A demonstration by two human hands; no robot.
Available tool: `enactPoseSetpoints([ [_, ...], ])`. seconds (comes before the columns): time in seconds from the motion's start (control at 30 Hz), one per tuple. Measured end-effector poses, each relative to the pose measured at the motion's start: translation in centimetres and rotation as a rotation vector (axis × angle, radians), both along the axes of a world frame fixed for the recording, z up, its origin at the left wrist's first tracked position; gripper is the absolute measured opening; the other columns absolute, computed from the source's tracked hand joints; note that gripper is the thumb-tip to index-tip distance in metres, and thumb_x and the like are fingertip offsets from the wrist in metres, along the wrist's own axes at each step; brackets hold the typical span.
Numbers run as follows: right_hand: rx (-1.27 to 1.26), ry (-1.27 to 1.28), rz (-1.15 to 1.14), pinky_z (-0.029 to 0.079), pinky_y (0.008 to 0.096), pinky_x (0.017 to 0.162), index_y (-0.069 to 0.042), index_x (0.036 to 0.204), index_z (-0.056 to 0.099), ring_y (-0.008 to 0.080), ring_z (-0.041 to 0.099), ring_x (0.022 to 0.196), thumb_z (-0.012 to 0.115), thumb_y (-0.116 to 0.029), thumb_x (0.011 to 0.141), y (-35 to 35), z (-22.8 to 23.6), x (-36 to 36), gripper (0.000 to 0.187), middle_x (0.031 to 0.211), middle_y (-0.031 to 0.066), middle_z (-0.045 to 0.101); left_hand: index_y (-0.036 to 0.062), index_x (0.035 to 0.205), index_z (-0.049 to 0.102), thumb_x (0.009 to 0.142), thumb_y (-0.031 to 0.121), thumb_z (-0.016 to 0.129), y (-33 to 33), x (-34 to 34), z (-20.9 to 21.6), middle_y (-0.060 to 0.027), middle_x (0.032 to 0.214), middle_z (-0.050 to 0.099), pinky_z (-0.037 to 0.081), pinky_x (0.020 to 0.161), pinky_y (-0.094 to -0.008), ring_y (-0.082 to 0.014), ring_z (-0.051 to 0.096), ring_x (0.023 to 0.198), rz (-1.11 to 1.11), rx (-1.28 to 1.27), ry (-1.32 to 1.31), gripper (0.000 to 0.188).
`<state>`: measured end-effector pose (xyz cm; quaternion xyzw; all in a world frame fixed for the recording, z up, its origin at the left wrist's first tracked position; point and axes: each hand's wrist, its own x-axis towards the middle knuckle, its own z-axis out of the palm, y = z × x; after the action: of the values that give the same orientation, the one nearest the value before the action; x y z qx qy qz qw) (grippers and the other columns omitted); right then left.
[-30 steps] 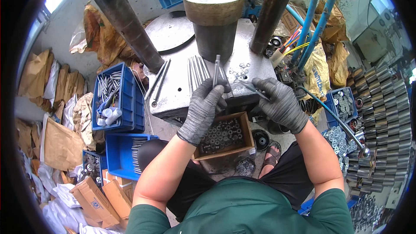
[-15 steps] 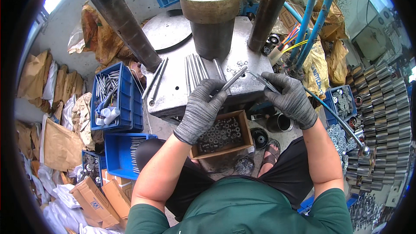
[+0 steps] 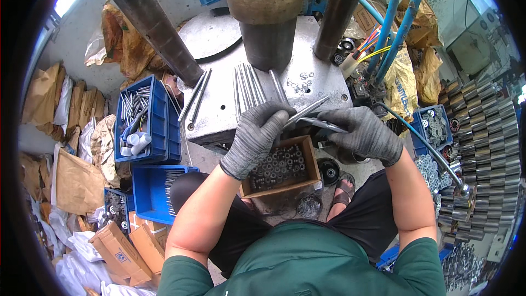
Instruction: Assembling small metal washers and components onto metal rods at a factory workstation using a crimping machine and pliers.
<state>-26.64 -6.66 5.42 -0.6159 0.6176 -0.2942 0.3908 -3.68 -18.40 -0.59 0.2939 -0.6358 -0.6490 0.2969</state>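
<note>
My gloved left hand (image 3: 258,134) is closed around a steel shaft (image 3: 308,111), which points up and to the right. My gloved right hand (image 3: 368,134) is closed on what look like slim grey pliers (image 3: 323,124), their tip near the shaft, just below it. Whether tip and shaft touch, I cannot tell. Beyond the hands, several steel rods (image 3: 249,87) lie side by side on the metal press table (image 3: 213,107). Small thin rings (image 3: 300,82) are scattered to the right of them.
A thick metal cylinder (image 3: 266,16) stands on the table between two dark columns (image 3: 150,27). Below my hands is a cardboard box (image 3: 313,167) of small round parts. Blue crates (image 3: 148,194) stand at left; stacked metal cylinders (image 3: 482,153) and a ball-ended lever (image 3: 438,161) are at right.
The pliers have turned flatter and moved left, closer to the shaft. My right hand has shifted slightly down and turned. The shaft has tilted flatter, its tip moving right.
</note>
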Motion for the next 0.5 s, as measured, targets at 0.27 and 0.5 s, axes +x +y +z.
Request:
enactPoseSetpoints([
  [0.27, 0.226, -0.150, -0.021, 0.052, 0.0286, 0.091, -0.002, 0.135, 0.062, 0.0076, 0.061, 0.100, 0.066, 0.001, 0.086, -0.2, 0.4, 1.2, 0.049, 0.108, 0.0071, 0.073, -0.0014, 0.118, 0.067, 0.101, 0.020, 0.057, 0.0, 0.1, -0.7, 0.0015, 0.069, 0.060, 0.038, 0.048, -0.0188, -0.0032, 0.048, 0.052, -0.091, 0.169, 0.085, 0.029],
  [0.5, -0.019, -0.157, -0.008, 0.054, 0.0257, 0.068, 0.000, 0.128, 0.065, 0.0066, 0.063, 0.076, 0.067, -0.005, 0.085, 0.1, -1.1, 0.5, 0.044, 0.091, 0.0031, 0.072, -0.0020, 0.124, 0.066, 0.099, 0.021, 0.060, 0.0, -0.6, 0.0, -0.0011, 0.074, 0.066, 0.036, 0.047, -0.0174, -0.0025, 0.047, 0.052, -0.132, 0.218, 0.163, 0.035],
])
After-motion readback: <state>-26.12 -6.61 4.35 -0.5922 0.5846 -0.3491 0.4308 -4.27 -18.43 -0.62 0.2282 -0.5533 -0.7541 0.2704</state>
